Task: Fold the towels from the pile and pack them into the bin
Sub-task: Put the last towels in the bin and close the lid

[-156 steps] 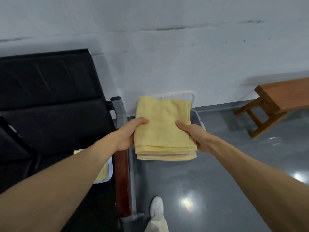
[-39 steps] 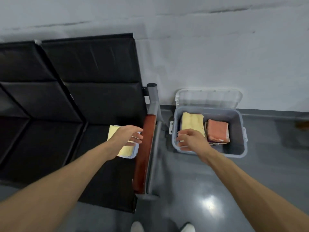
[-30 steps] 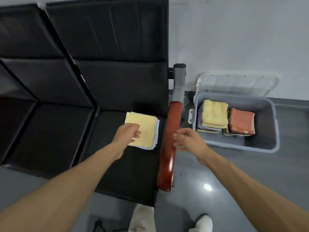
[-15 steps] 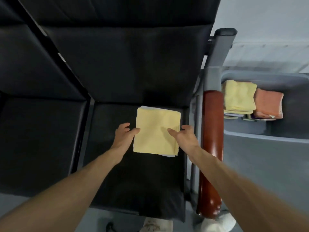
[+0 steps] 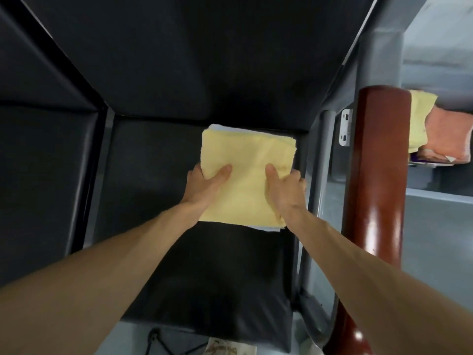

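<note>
A small pile of towels lies on the black seat (image 5: 158, 160), with a yellow towel (image 5: 245, 160) on top and a pale blue one showing at its edges. My left hand (image 5: 204, 185) grips the yellow towel's left edge, thumb on top. My right hand (image 5: 286, 188) grips its right edge the same way. At the far right, the grey bin (image 5: 440, 196) holds a folded yellow towel (image 5: 419, 124) and a folded orange towel (image 5: 450, 134), partly hidden by the armrest.
A red-brown wooden armrest (image 5: 376, 180) on a grey metal frame (image 5: 320, 160) stands between the seat and the bin. The black backrest (image 5: 179, 52) rises behind the pile. Another black seat (image 5: 43, 175) lies to the left. Grey floor shows below.
My right hand left the bin and crossed over the armrest to the pile. Both hands went from the pile's sides to gripping the top yellow towel. The view moved closer to the seat.
</note>
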A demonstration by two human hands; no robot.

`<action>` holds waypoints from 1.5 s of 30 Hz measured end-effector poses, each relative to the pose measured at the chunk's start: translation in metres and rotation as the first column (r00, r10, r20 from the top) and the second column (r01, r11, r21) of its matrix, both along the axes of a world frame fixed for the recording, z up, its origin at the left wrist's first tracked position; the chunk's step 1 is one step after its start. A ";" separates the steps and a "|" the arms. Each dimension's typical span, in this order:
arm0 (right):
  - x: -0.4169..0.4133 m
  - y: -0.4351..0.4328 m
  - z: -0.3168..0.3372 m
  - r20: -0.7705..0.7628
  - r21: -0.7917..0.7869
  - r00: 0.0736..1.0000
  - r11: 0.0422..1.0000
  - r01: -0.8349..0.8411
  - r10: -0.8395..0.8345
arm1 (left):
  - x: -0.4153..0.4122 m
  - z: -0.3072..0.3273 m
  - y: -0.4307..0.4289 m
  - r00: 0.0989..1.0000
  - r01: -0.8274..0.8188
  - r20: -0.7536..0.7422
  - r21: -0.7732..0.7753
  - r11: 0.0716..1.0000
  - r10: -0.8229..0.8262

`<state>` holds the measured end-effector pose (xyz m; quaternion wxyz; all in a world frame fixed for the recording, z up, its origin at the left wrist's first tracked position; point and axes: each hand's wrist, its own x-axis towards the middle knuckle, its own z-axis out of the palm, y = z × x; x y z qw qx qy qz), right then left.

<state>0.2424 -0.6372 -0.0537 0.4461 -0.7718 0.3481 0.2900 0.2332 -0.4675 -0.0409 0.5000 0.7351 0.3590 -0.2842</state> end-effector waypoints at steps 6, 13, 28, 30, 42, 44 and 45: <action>-0.002 -0.005 -0.004 -0.123 0.140 0.974 0.969 0.204 -0.188 | 0.000 -0.001 0.012 0.979 -0.157 -0.145 -0.096 0.983 0.142; -0.008 -0.007 0.009 -0.247 0.408 0.954 0.875 0.261 -0.169 | -0.028 0.013 0.019 0.972 -0.222 -0.108 -0.148 0.964 0.208; -0.020 -0.058 0.162 0.177 0.485 0.976 0.852 -0.199 0.127 | -0.055 0.186 -0.032 0.901 -0.336 0.227 -0.175 0.925 0.370; -0.028 -0.093 0.188 0.221 0.514 0.973 0.840 -0.174 0.066 | -0.057 0.211 -0.065 0.900 -0.305 0.262 -0.190 0.933 0.348; -0.065 -0.328 0.235 0.263 0.561 0.905 0.816 0.138 -0.334 | -0.049 0.250 -0.305 0.934 -0.093 0.305 -0.296 0.951 0.186; -0.072 -0.366 0.234 0.262 0.554 0.890 0.813 0.177 -0.372 | -0.048 0.246 -0.344 0.945 -0.069 0.283 -0.319 0.945 0.164; -0.076 -0.385 0.235 0.255 0.550 0.889 0.813 0.189 -0.379 | -0.048 0.244 -0.363 0.951 -0.061 0.268 -0.329 0.942 0.155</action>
